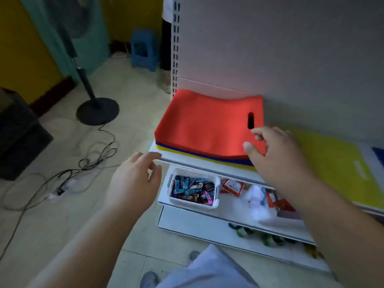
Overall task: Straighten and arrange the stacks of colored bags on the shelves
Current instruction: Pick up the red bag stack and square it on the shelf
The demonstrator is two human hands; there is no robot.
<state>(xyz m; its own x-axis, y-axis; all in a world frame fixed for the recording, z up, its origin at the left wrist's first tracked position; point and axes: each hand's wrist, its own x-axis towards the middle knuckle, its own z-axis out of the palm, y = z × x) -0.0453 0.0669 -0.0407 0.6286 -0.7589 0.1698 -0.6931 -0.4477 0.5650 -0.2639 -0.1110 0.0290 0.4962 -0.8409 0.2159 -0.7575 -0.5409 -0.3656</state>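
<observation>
A stack of flat bags lies on the white shelf [166,156], with a red bag [203,123] on top and blue and yellow layers [207,155] showing at its front edge. A dark handle slot sits near the red bag's right side. My right hand [276,154] hovers over the stack's right front corner, fingers loosely spread, thumb near the red edge, holding nothing. Left of the shelf's front corner, my left hand [135,179] hangs in the air with relaxed fingers. A yellow bag [336,163] lies to the right, with a blue one [378,154] at the frame edge.
On the lower shelf stands a white basket [216,183] of wrapped snacks, beside red packets [232,187]. A fan stand [97,110] and loose cables [83,163] lie on the floor at left. A blue stool [144,51] and a person's legs [165,48] are behind the shelf post.
</observation>
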